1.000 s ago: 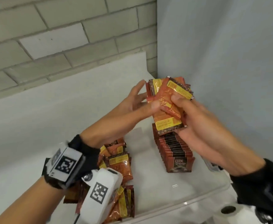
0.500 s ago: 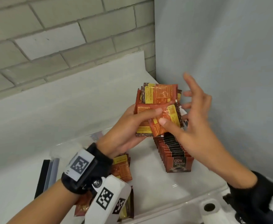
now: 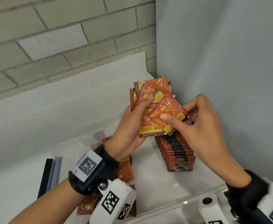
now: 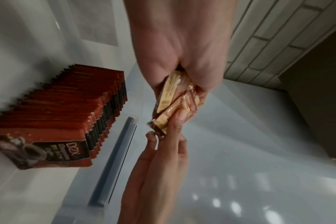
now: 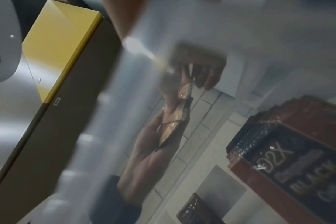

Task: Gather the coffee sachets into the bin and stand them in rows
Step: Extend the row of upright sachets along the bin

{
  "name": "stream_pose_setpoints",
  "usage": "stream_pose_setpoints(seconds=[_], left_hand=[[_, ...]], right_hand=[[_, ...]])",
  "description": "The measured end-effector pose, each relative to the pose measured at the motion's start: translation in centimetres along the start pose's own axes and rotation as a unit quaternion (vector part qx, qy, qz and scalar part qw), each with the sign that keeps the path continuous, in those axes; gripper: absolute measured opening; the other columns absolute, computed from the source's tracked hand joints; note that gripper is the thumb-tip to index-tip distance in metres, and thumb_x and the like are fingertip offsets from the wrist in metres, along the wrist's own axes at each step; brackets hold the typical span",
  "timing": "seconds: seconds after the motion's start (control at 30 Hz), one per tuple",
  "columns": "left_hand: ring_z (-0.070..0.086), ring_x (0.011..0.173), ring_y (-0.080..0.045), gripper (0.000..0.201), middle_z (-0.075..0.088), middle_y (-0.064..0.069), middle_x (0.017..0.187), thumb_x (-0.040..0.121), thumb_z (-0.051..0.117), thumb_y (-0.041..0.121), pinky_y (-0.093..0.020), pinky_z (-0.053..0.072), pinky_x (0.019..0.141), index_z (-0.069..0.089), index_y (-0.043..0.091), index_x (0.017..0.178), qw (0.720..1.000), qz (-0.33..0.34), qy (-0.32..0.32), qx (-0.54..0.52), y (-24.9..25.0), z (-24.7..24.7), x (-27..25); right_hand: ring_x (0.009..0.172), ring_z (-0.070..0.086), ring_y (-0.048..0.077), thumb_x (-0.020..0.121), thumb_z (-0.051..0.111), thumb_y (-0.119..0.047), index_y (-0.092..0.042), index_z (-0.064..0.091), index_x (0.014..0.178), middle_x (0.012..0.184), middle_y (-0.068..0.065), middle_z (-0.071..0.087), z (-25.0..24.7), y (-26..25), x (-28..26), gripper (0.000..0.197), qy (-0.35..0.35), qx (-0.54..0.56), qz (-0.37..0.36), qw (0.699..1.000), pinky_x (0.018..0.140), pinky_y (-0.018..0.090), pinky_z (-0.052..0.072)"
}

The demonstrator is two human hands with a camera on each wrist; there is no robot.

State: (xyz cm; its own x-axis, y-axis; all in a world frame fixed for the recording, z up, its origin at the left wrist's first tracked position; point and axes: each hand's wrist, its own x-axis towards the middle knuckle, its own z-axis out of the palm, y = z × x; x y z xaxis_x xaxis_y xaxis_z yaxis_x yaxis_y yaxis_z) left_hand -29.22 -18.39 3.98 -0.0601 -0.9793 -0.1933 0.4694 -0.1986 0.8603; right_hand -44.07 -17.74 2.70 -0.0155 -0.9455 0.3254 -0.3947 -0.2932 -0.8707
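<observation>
The left hand (image 3: 131, 125) holds an untidy fan of coffee sachets (image 3: 150, 101) above the bin (image 3: 177, 206), thumb across the front and fingers curled behind. The right hand (image 3: 202, 125) pinches one skewed sachet (image 3: 168, 110) at the front of that fan, thumb on its face and fingers on its far edge. Both grips are closed on sachets; neither hand is free.

A row of standing sachets (image 3: 176, 149) sits in the bin directly below the hands, toward its right wall, the front one facing the camera. Loose sachets (image 3: 126, 168) lie flat in the bin's left part, partly hidden under the left wrist; their number cannot be told.

Handling, as a judgement: the sachets look light, thin and glossy — likely to slide over one another and to buckle if squeezed across the flat. Best taken by the edges, or with thumb and fingers on opposite faces near a sealed end, squared up before lowering. A single one is unlikely to stand alone; it needs the row to lean on.

Surroundings: a grey panel (image 3: 221, 62) close on the right, a brick wall (image 3: 51, 38) behind, and dark and pale flat strips (image 3: 51, 172) on the surface left of the bin. The standing row itself is the main obstruction — a careless insertion could topple it.
</observation>
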Motion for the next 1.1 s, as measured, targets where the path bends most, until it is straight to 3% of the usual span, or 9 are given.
stream_pose_setpoints(seconds=[0.1, 0.23, 0.37, 0.47, 0.57, 0.73, 0.8, 0.93, 1.1], left_hand=[[0.07, 0.098, -0.023, 0.022, 0.073, -0.009, 0.108, 0.096, 0.051, 0.026, -0.035, 0.059, 0.08, 0.061, 0.017, 0.113, 0.999, 0.039, 0.016, -0.015, -0.2, 0.3, -0.1], [0.07, 0.098, -0.021, 0.022, 0.074, -0.004, 0.105, 0.095, 0.051, 0.03, -0.035, 0.058, 0.082, 0.061, 0.022, 0.113, 0.998, 0.061, 0.026, -0.007, -0.6, 0.3, -0.2], [0.07, 0.099, -0.021, 0.022, 0.073, -0.004, 0.106, 0.097, 0.05, 0.029, -0.035, 0.059, 0.08, 0.06, 0.021, 0.116, 0.997, 0.074, 0.029, -0.011, -0.6, 0.2, 0.0], [0.068, 0.104, -0.022, 0.021, 0.072, -0.007, 0.111, 0.099, 0.047, 0.021, -0.037, 0.057, 0.088, 0.061, 0.017, 0.114, 0.995, 0.092, 0.025, -0.031, -0.6, 0.2, 0.1], [0.067, 0.106, -0.02, 0.021, 0.071, -0.006, 0.112, 0.1, 0.045, 0.016, -0.035, 0.055, 0.091, 0.061, 0.016, 0.114, 0.994, 0.1, 0.013, -0.043, -0.6, 0.2, 0.2], [0.067, 0.105, -0.017, 0.024, 0.07, -0.005, 0.112, 0.1, 0.044, 0.012, -0.031, 0.056, 0.088, 0.057, 0.013, 0.12, 0.993, 0.113, 0.024, -0.03, -0.4, -0.2, 0.4], [0.067, 0.104, -0.017, 0.025, 0.07, -0.005, 0.11, 0.1, 0.045, 0.012, -0.031, 0.056, 0.087, 0.056, 0.011, 0.123, 0.992, 0.121, 0.036, -0.013, -0.3, -0.3, 0.5], [0.068, 0.104, -0.019, 0.025, 0.07, -0.004, 0.11, 0.1, 0.046, 0.012, -0.038, 0.056, 0.09, 0.055, 0.01, 0.123, 0.99, 0.126, 0.046, 0.031, 0.1, -0.6, 0.6], [0.069, 0.102, -0.019, 0.028, 0.071, -0.002, 0.109, 0.095, 0.054, 0.011, -0.038, 0.059, 0.082, 0.056, 0.012, 0.123, 0.992, 0.094, 0.014, 0.085, 0.3, -0.9, 0.5]], right_hand=[[0.06, 0.057, 0.004, 0.062, 0.075, -0.055, -0.019, 0.048, 0.078, 0.075, -0.002, 0.063, 0.4, 0.2, -0.1, 0.048, -0.051, 0.01, 0.054, 0.997, 0.054, 0.011, 0.043], [0.077, 0.069, 0.002, 0.063, 0.069, -0.054, -0.024, 0.056, 0.093, 0.088, -0.007, 0.072, 1.2, 0.1, -0.5, 0.044, -0.15, 0.095, 0.103, 0.979, 0.073, 0.029, 0.057], [0.083, 0.07, 0.013, 0.07, 0.071, -0.047, -0.022, 0.067, 0.096, 0.092, -0.001, 0.073, 1.0, 0.2, -0.3, 0.036, -0.157, 0.128, 0.124, 0.971, 0.083, 0.039, 0.056], [0.085, 0.071, 0.017, 0.075, 0.07, -0.045, -0.024, 0.07, 0.098, 0.091, -0.002, 0.074, 0.6, 0.3, 0.0, 0.031, -0.145, 0.15, 0.149, 0.967, 0.088, 0.047, 0.054], [0.087, 0.071, 0.014, 0.076, 0.068, -0.043, -0.023, 0.07, 0.101, 0.092, -0.005, 0.075, 0.3, 0.5, 0.1, 0.032, -0.139, 0.178, 0.167, 0.96, 0.087, 0.04, 0.054], [0.082, 0.071, 0.006, 0.081, 0.067, -0.032, -0.02, 0.069, 0.104, 0.092, -0.006, 0.075, -0.4, 0.4, 0.1, 0.026, -0.095, 0.229, 0.177, 0.952, 0.063, 0.011, 0.05], [0.081, 0.07, 0.004, 0.082, 0.068, -0.032, -0.02, 0.069, 0.103, 0.091, -0.008, 0.075, -0.4, 0.4, 0.2, 0.024, -0.081, 0.218, 0.171, 0.957, 0.063, 0.01, 0.05], [0.086, 0.07, 0.006, 0.082, 0.069, -0.031, -0.019, 0.065, 0.101, 0.092, -0.008, 0.075, -0.7, 0.8, 0.5, 0.022, -0.031, 0.214, 0.155, 0.964, 0.076, 0.021, 0.052], [0.085, 0.069, 0.002, 0.074, 0.073, -0.036, -0.024, 0.058, 0.102, 0.096, -0.008, 0.072, -1.1, 0.8, 0.9, 0.034, -0.064, 0.166, 0.107, 0.978, 0.072, 0.018, 0.054]])
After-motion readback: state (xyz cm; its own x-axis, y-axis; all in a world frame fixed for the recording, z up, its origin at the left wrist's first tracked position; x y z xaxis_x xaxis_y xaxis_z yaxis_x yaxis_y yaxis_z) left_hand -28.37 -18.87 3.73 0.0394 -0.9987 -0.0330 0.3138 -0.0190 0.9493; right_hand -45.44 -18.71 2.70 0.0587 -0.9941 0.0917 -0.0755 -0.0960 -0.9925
